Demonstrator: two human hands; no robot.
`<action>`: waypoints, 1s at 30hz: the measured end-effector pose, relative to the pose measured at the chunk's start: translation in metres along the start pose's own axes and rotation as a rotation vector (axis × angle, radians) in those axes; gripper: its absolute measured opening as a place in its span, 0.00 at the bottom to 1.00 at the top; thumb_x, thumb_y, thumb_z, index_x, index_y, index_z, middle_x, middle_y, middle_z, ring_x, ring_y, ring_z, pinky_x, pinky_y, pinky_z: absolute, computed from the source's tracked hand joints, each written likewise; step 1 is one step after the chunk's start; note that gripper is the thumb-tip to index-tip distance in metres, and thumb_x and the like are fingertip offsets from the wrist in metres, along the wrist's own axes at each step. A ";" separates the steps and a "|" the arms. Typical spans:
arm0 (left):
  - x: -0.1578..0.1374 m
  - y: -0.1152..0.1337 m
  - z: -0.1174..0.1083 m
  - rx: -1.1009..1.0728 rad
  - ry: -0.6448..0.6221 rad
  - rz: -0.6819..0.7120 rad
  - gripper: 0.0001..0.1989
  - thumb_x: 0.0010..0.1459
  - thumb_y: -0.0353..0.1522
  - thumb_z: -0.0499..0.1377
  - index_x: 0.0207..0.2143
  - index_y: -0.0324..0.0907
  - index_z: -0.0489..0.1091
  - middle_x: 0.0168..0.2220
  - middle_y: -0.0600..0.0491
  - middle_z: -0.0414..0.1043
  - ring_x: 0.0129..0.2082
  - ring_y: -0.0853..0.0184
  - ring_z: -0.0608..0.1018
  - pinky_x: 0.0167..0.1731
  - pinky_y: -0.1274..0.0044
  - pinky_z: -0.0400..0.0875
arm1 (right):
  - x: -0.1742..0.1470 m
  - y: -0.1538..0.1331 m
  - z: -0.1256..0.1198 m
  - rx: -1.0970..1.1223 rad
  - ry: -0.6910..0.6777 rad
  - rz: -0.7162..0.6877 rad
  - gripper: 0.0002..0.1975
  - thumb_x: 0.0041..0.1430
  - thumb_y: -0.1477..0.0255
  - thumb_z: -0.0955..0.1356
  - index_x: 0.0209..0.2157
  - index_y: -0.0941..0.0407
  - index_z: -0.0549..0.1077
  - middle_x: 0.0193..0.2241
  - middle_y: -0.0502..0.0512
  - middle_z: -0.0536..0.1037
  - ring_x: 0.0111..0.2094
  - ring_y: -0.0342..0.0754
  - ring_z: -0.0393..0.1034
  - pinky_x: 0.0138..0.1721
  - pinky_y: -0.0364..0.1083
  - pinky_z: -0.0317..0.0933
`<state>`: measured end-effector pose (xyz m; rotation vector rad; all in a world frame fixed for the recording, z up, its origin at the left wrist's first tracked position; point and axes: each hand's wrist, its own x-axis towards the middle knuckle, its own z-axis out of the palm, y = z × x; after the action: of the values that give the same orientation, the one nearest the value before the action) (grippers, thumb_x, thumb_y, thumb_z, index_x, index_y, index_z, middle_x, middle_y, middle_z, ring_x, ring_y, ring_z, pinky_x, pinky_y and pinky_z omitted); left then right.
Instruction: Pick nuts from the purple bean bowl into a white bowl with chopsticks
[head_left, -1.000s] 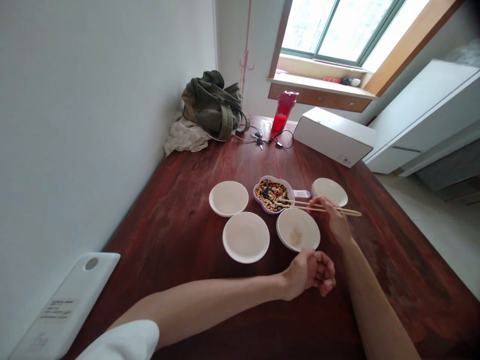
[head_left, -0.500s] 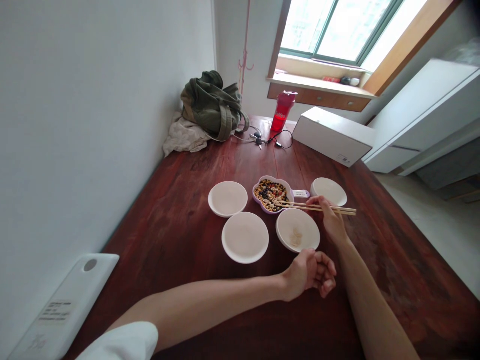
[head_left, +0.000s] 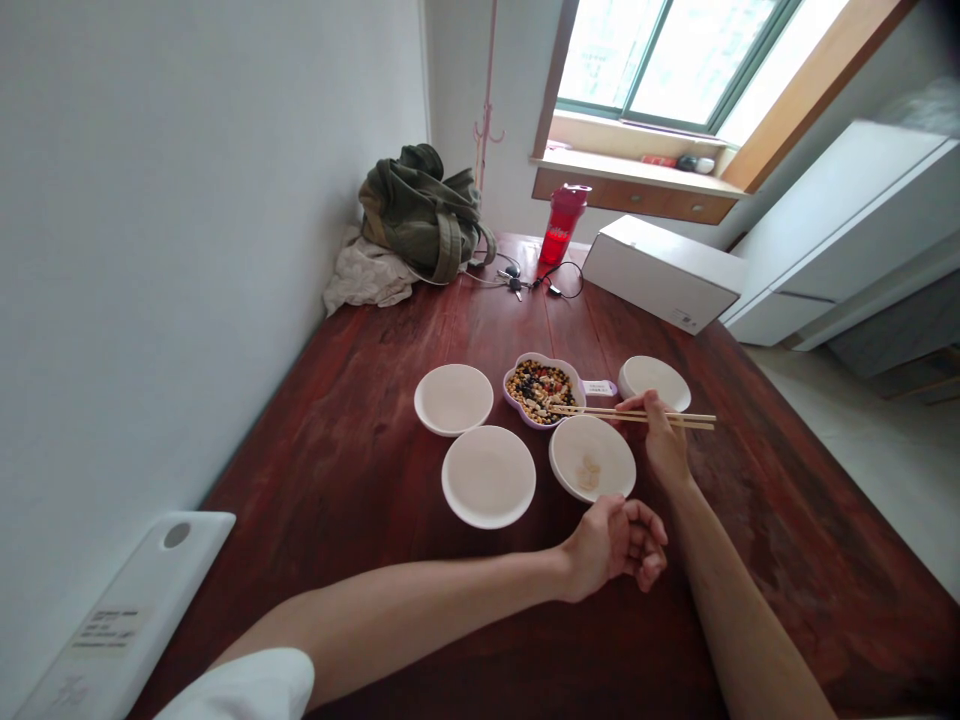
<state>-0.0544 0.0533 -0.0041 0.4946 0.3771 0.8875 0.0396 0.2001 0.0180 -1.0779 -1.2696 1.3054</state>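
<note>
My right hand (head_left: 663, 436) is closed around a pair of wooden chopsticks (head_left: 686, 419). Their tips reach left into a lilac flower-shaped bowl (head_left: 517, 403), among mixed beans and grains; whether they pinch a piece is too small to tell. Just in front of that bowl is a white bowl (head_left: 611, 450) with a few pale pieces (head_left: 589, 472) in it. Beside its near rim rests my left hand (head_left: 616, 546), palm turned up, fingers loosely curled and holding nothing. Two more white bowls, a near one (head_left: 488, 478) and a farther one (head_left: 453, 400), stand to the left.
Another white bowl (head_left: 654, 380) sits beyond my right hand. At the back are a green bag (head_left: 420, 215), a red bottle (head_left: 562, 225), keys (head_left: 514, 283) with a cable, and a white box (head_left: 660, 275). A white board-like object (head_left: 135, 610) lies at the left edge by the wall.
The view has shifted very slightly. The chopsticks' tips stay in the lilac bowl, and both hands keep nearly the same place and pose.
</note>
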 end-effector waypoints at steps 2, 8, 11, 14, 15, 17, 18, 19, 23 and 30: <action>0.000 0.000 0.000 0.000 0.000 -0.001 0.26 0.60 0.51 0.42 0.36 0.40 0.65 0.22 0.53 0.64 0.22 0.66 0.67 0.29 0.72 0.61 | -0.001 -0.002 0.001 0.062 -0.002 -0.015 0.23 0.64 0.50 0.68 0.28 0.54 0.78 0.22 0.54 0.80 0.26 0.51 0.77 0.25 0.47 0.70; -0.001 0.002 0.001 -0.013 0.001 -0.005 0.26 0.61 0.50 0.40 0.37 0.40 0.66 0.22 0.53 0.65 0.22 0.65 0.67 0.28 0.73 0.61 | 0.000 -0.012 -0.004 0.294 -0.016 -0.131 0.21 0.60 0.52 0.72 0.25 0.55 0.77 0.23 0.53 0.78 0.24 0.48 0.76 0.24 0.45 0.70; -0.002 0.003 0.001 -0.016 0.003 -0.007 0.26 0.62 0.49 0.39 0.36 0.40 0.66 0.22 0.53 0.65 0.22 0.65 0.67 0.29 0.73 0.61 | 0.002 -0.017 -0.010 0.358 -0.061 -0.137 0.21 0.61 0.53 0.72 0.24 0.55 0.77 0.22 0.51 0.76 0.24 0.47 0.76 0.23 0.45 0.70; -0.002 0.003 0.001 -0.009 -0.001 -0.008 0.25 0.62 0.50 0.40 0.37 0.40 0.66 0.22 0.53 0.65 0.22 0.65 0.67 0.29 0.72 0.61 | 0.003 -0.019 -0.015 0.381 -0.097 -0.123 0.21 0.61 0.54 0.72 0.24 0.55 0.76 0.20 0.51 0.74 0.24 0.47 0.75 0.22 0.45 0.70; -0.002 0.003 0.001 -0.006 -0.001 -0.007 0.25 0.62 0.50 0.41 0.37 0.40 0.66 0.23 0.53 0.65 0.22 0.65 0.67 0.29 0.72 0.61 | 0.003 -0.018 -0.015 0.374 -0.087 -0.123 0.21 0.61 0.53 0.72 0.24 0.55 0.76 0.21 0.51 0.74 0.24 0.47 0.75 0.22 0.45 0.70; -0.002 0.003 0.001 -0.005 -0.001 -0.008 0.26 0.62 0.51 0.41 0.37 0.40 0.65 0.23 0.54 0.64 0.23 0.65 0.67 0.29 0.72 0.61 | 0.003 -0.017 -0.014 0.339 -0.054 -0.115 0.22 0.61 0.51 0.71 0.25 0.55 0.77 0.22 0.52 0.76 0.24 0.47 0.75 0.22 0.45 0.69; -0.002 0.003 0.001 -0.006 0.000 -0.009 0.26 0.62 0.51 0.41 0.37 0.40 0.65 0.23 0.54 0.64 0.23 0.65 0.67 0.29 0.72 0.61 | 0.003 -0.015 -0.013 0.315 -0.039 -0.102 0.22 0.61 0.50 0.70 0.26 0.55 0.77 0.23 0.53 0.77 0.24 0.48 0.75 0.21 0.45 0.69; -0.002 0.003 0.002 -0.008 0.000 -0.009 0.25 0.62 0.50 0.41 0.37 0.40 0.65 0.22 0.54 0.64 0.23 0.65 0.67 0.29 0.72 0.61 | 0.003 -0.014 -0.011 0.288 -0.032 -0.082 0.23 0.61 0.49 0.70 0.27 0.55 0.77 0.23 0.53 0.78 0.24 0.48 0.76 0.21 0.45 0.69; -0.003 0.004 0.003 -0.005 -0.001 -0.007 0.24 0.63 0.48 0.39 0.36 0.40 0.66 0.22 0.53 0.64 0.23 0.64 0.67 0.29 0.72 0.61 | 0.000 -0.010 -0.004 0.213 -0.085 0.045 0.27 0.61 0.43 0.66 0.30 0.53 0.75 0.22 0.53 0.78 0.23 0.50 0.76 0.21 0.45 0.68; -0.001 0.003 0.002 0.013 0.003 -0.015 0.25 0.63 0.47 0.38 0.36 0.40 0.66 0.22 0.52 0.65 0.22 0.64 0.67 0.29 0.72 0.62 | -0.002 -0.009 -0.001 0.258 -0.128 0.151 0.29 0.61 0.39 0.62 0.33 0.52 0.73 0.24 0.54 0.79 0.24 0.51 0.77 0.21 0.46 0.67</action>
<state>-0.0563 0.0539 -0.0008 0.5020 0.3895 0.8718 0.0410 0.1982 0.0265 -0.9331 -1.0913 1.6262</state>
